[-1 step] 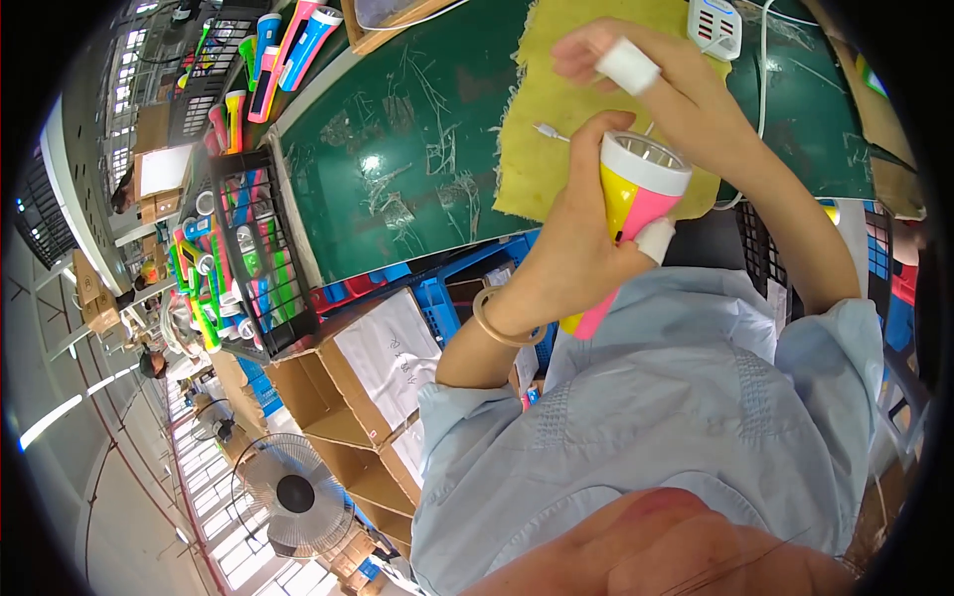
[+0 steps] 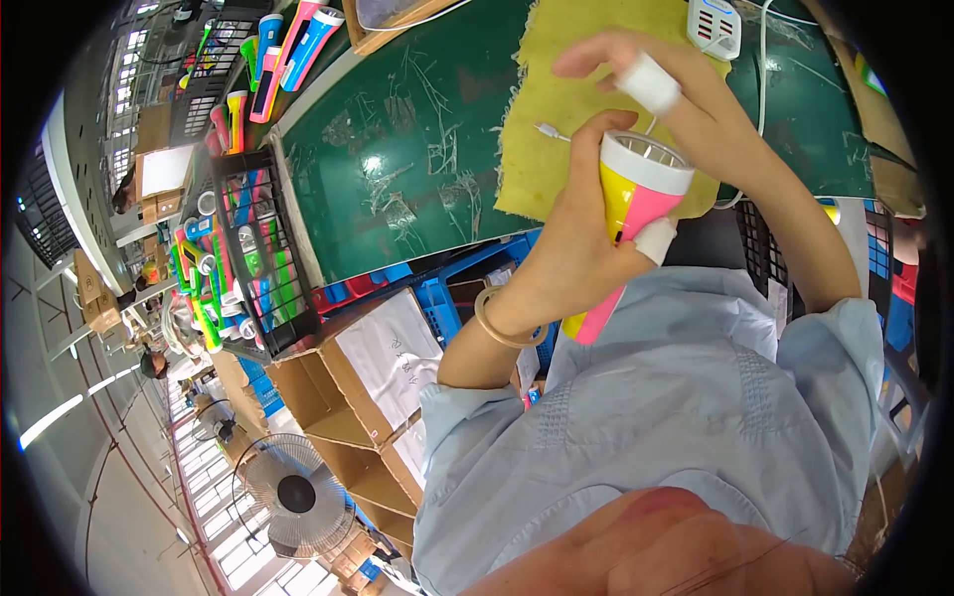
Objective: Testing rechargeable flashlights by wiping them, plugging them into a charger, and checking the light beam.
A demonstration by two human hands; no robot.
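My left hand [image 2: 568, 238], with a beige bangle at its wrist, is closed round a yellow and pink flashlight [image 2: 651, 206]. The flashlight's white-rimmed head points up and its tail slants down toward my blue shirt. White tape wraps a finger of this hand. Just beyond the lens, my right hand [image 2: 691, 99] hovers over a yellow cloth [image 2: 556, 79], its fingers loosely stretched and holding nothing visible. It too wears white tape on a finger. A white cable plug [image 2: 550, 130] lies on the cloth near my left fingertips.
The green table [image 2: 348, 219] carries a white multi-port charger [image 2: 715, 30] at the far right. Left of it, a black crate [image 2: 283, 263] holds several colourful flashlights, with more flashlights [image 2: 310, 50] behind. Cardboard boxes [image 2: 333, 392] and a fan [image 2: 295, 494] stand lower left.
My right hand has shifted slightly right and toward me. My left hand and the flashlight have hardly moved.
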